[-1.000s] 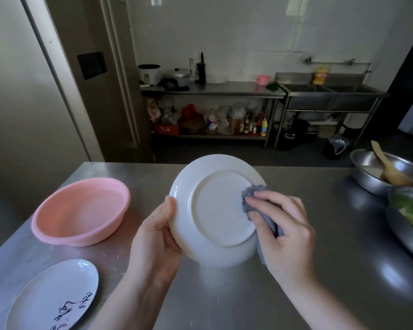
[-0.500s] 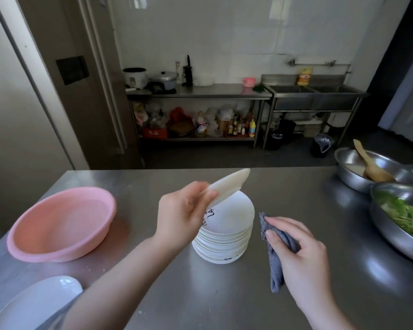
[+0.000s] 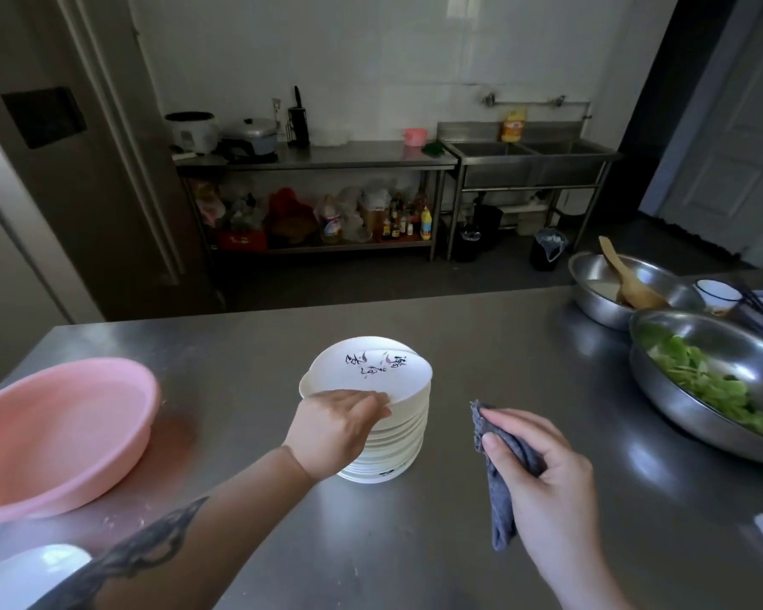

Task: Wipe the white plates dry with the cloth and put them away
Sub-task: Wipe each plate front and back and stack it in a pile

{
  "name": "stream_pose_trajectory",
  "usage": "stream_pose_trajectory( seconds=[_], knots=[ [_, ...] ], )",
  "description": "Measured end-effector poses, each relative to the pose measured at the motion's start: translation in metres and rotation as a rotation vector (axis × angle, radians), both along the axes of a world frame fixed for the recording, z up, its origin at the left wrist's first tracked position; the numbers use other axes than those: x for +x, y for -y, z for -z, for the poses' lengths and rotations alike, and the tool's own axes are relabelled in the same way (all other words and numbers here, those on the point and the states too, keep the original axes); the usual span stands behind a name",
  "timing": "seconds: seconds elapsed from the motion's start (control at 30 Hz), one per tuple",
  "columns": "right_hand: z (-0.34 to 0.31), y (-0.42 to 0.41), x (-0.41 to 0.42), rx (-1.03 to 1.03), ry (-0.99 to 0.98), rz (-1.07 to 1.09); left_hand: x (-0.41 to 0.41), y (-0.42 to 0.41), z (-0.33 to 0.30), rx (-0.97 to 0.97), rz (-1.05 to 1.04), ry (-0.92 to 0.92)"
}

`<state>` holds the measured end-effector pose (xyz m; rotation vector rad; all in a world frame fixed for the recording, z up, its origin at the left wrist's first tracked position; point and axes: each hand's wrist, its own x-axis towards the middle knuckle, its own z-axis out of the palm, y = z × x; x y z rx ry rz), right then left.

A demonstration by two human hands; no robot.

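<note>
Plate [image 3: 27,574] cut off bottom-left, half hidden behind left forearm.

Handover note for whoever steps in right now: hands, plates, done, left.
Left hand: holds the near rim of the top plate, setting it on the plate stack mid-table.
Right hand: grips the grey cloth, off the plates.
Done: that plate is on the stack.
Left: let go of it; another white plate waits at the near left edge, beside the pink basin.
</note>
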<state>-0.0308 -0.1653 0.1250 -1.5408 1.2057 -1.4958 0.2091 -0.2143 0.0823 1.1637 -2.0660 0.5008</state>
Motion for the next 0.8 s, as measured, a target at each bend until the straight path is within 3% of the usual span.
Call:
stream_pose_trajectory(
  seconds=[0.1, 0.47, 0.57, 0.7, 0.8],
  knots=[
    [0.004, -0.001, 0.003, 0.01, -0.006, -0.032, -0.003, 0.0, 0.01, 0.098, 0.002, 0.01],
    [0.015, -0.004, -0.005, 0.07, -0.035, -0.127, -0.015, -0.006, 0.03, 0.541, -0.174, -0.255],
    [0.018, -0.005, -0.004, 0.063, -0.035, -0.197, -0.018, -0.019, 0.025, 0.542, -0.218, -0.26],
    [0.034, -0.007, 0.004, 0.042, -0.099, -0.319, -0.012, -0.087, 0.034, 0.415, -0.391, -0.509],
    [0.053, -0.012, 0.024, 0.064, -0.14, -0.449, 0.002, -0.157, 0.061, 0.402, -0.661, -0.715]
  ],
)
